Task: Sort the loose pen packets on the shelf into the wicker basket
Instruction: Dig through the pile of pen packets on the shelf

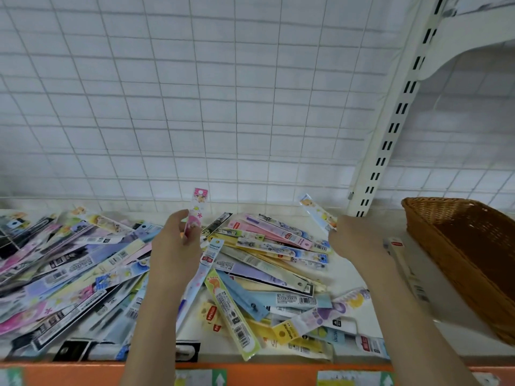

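Head view, only view given; landmark = wicker basket point(471, 263), sitting at the right end of the shelf point(345, 271), tilted, seems to rest on a white box point(434, 285) just left of it; no packets visible inside the part that shows. Left hand point(174, 246), well left of the basket, fingers curled round a pink pen packet point(195, 218) held upright w/ its hang-tab end up, a second blue-topped packet point(207, 263) appears to hang from the same grip, can't tell for sure. Right hand point(354, 235), between left hand and basket, pinches a pale cartoon packet point(317, 211) that angles up and away from the basket. Loose packet pile point(97, 274) spreads over the shelf, thickest far left of the basket, thinner near it; orange shelf edge point(250, 371) along the front; wire grid panel point(195, 107) behind. Judgement: step in hand = carry picked packets to basket; early in task, most of pile untouched. To do well: right hand goes first as it's nearer; lay packets lengthwise along the basket so they stack flat; firm up left grip so the lower packet doesn't slip; lift clear of the pile to avoid dragging others off the front.
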Available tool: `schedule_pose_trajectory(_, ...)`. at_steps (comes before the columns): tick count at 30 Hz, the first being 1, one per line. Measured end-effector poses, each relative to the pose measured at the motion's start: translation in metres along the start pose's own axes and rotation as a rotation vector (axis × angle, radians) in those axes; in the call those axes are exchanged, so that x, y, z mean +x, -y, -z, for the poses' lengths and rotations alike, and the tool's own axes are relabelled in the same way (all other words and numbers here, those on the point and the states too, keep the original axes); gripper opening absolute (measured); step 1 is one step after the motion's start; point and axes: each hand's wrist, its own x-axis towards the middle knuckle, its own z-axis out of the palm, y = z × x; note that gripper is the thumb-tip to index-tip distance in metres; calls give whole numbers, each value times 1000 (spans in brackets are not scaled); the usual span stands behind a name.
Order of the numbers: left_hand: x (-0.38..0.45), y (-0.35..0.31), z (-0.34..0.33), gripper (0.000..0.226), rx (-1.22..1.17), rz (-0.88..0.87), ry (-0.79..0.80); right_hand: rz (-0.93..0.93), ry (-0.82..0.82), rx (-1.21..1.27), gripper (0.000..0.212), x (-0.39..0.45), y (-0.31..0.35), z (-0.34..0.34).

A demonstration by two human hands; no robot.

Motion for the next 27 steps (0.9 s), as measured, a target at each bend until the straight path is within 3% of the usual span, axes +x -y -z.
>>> schedule_pose_trajectory(3, 1, 3, -1, 28, -17, -42, -4, 25, -19, 146, 16, 5, 8, -1)
schedule_pose_trajectory(10, 4, 2, 8, 27, -4, -65, 11, 134, -28, 191, 20, 3, 24, -10)
schedule_pose_trajectory(15, 2, 3, 18, 24, -23, -53, -19, 106, -140, 448, 39, 6, 40, -10)
schedule_pose_trajectory(20, -1, 11, 34, 30, -5, -32, -47, 164, -122, 457, 51, 12, 62, -11)
schedule_pose_trajectory(22, -4, 14, 40, 28, 28, -19, -20, 192, -70, 393, 46, 14, 71, -14)
schedule_pose_trajectory(24, -5, 16, 44, 7, 61, -23, 2, 232, -25, 326, 33, 16, 78, -19)
schedule_pose_trajectory(27, -7, 22, 48, 36, 141, -29, 23, 292, 45, 272, 17, 17, 87, -25)
